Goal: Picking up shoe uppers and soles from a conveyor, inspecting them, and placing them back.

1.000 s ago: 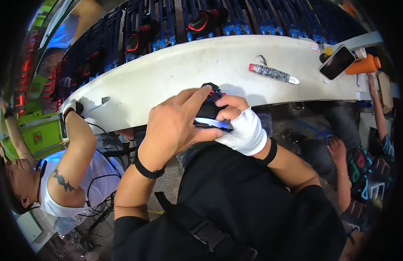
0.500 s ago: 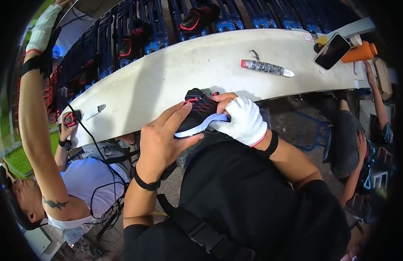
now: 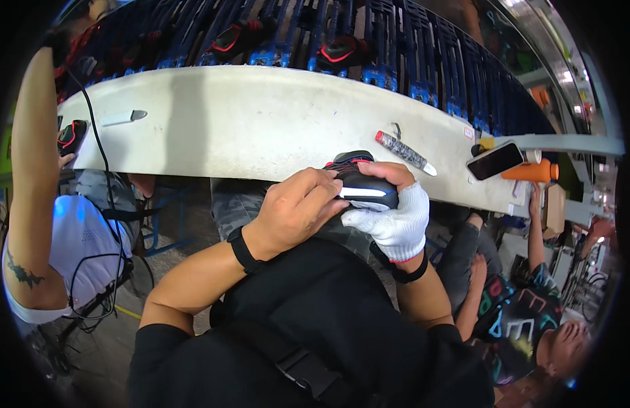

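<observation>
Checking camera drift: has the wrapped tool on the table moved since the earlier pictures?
No. The view shifted, but against the white table the wrapped tool keeps its place, beside the small dark strip and left of the phone.

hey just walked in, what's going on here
A person holds a dark shoe between both hands: the bare left hand on its left, the right hand, partly gloved in white, on its right. It is at the near edge of a white bench, where a wrapped tool lies. Beyond, more shoes sit on blue slats.
</observation>
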Tool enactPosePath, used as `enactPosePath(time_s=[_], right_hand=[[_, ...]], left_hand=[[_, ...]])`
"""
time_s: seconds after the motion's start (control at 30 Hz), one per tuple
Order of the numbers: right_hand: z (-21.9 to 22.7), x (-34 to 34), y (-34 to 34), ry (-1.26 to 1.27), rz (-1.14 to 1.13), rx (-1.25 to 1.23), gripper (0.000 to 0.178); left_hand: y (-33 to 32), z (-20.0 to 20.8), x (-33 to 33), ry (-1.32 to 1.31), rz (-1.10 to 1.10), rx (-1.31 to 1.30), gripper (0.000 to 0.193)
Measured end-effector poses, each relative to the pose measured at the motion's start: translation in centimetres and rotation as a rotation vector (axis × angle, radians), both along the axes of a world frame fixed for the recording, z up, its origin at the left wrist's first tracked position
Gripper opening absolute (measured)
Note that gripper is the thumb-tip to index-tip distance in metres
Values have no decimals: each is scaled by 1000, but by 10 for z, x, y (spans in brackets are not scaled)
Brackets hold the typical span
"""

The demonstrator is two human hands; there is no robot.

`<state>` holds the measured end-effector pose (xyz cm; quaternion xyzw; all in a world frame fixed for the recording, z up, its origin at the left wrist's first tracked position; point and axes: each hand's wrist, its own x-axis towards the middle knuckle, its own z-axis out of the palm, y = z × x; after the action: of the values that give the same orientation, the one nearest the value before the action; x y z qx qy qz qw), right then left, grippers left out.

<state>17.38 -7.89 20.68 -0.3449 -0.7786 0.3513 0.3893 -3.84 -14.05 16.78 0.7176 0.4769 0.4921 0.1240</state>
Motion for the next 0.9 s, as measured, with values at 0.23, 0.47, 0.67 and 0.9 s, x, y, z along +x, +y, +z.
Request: enactPosePath(time_s=[0.23,0.47,0.67,0.9], right_hand=[[3,-1,4,18,51,-3,72],[5,5,14,-20,196,64,61],[-2,12,13,21,302,146,58],[-20,-17,0,794,-28,-312,48]], left_hand=[[-2,6,-6,-105,-81,-10,41],[2,5,-14,-74,-136,-70,42],[5,1,-32,-4,-254,-330,42],[0,-2,-64,277,-108,-85,61]])
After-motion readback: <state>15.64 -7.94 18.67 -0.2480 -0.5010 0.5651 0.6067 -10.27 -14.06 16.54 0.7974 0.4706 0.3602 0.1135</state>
